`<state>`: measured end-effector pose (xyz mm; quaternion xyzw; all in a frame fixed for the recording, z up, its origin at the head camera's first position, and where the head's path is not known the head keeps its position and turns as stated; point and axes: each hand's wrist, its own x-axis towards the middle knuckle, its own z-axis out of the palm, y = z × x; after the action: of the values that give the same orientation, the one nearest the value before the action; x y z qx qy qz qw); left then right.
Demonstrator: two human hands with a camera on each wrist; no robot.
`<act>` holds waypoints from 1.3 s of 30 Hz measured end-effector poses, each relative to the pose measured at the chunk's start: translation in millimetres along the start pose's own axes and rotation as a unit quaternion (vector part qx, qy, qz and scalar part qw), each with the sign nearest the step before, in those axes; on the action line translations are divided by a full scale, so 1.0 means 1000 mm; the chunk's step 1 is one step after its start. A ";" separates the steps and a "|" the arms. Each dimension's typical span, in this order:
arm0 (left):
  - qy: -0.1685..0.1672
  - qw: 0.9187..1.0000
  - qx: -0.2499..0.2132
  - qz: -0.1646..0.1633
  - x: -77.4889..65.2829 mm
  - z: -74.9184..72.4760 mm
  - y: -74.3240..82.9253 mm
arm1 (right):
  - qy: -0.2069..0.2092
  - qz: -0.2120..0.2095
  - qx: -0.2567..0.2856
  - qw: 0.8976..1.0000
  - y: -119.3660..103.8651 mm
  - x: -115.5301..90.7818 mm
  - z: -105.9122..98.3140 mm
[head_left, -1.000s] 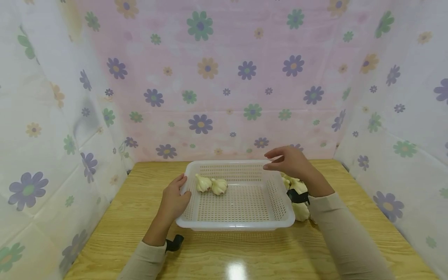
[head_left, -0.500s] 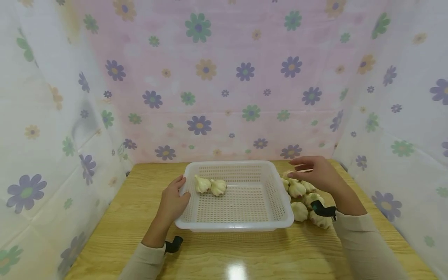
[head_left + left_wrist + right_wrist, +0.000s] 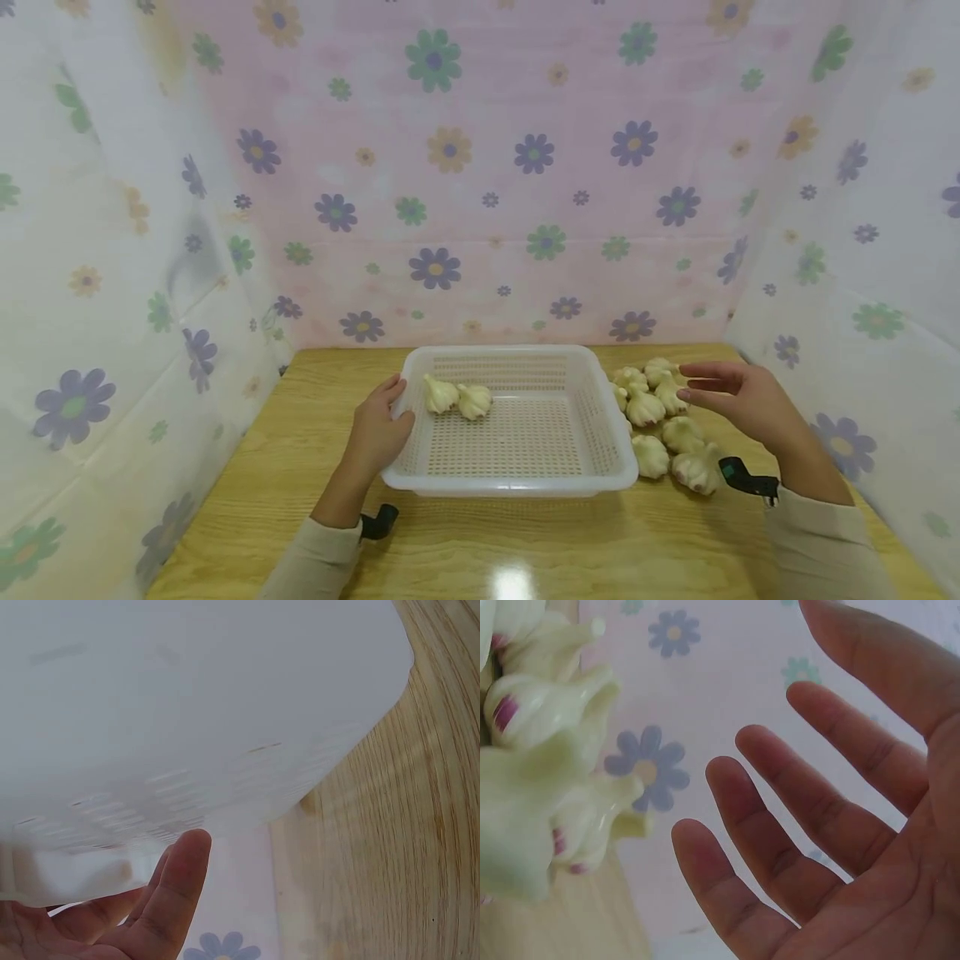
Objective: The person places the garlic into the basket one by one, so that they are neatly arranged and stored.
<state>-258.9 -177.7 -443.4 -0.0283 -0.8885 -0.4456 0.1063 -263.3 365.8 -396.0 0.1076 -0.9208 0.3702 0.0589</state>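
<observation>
A white plastic basket (image 3: 510,483) with perforated walls stands mid-table, with two garlic bulbs (image 3: 474,402) at the left inside it. My left hand (image 3: 381,429) holds its left rim, the thumb lying over the edge. In the left wrist view the fingers (image 3: 184,874) reach along the outside of the basket wall (image 3: 225,690). My right hand (image 3: 750,404) hovers over the right side of a heap of garlic bulbs (image 3: 647,408), holding nothing. Its fingers (image 3: 765,825) are spread and relaxed in the right wrist view, apart from the bulbs (image 3: 547,712).
The heap sits close against the basket's right side, on the wood-grain table (image 3: 465,550). Flowered cloth (image 3: 495,167) hangs behind and on both sides. A black wrist mount (image 3: 750,482) is strapped at each wrist.
My right hand has moved right, from above the basket's right rim to above the far side of the garlic heap, uncovering more bulbs. The left hand and basket stay in place.
</observation>
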 end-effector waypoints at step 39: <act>-0.004 1.000 0.004 -0.003 -0.002 0.000 0.003 | -0.100 0.058 0.173 0.978 0.105 -0.017 0.026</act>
<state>-256.9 -175.7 -441.5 -0.0270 -0.8906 -0.4425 0.1014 -273.0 424.4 -488.0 0.0992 -0.8489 0.5139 -0.0741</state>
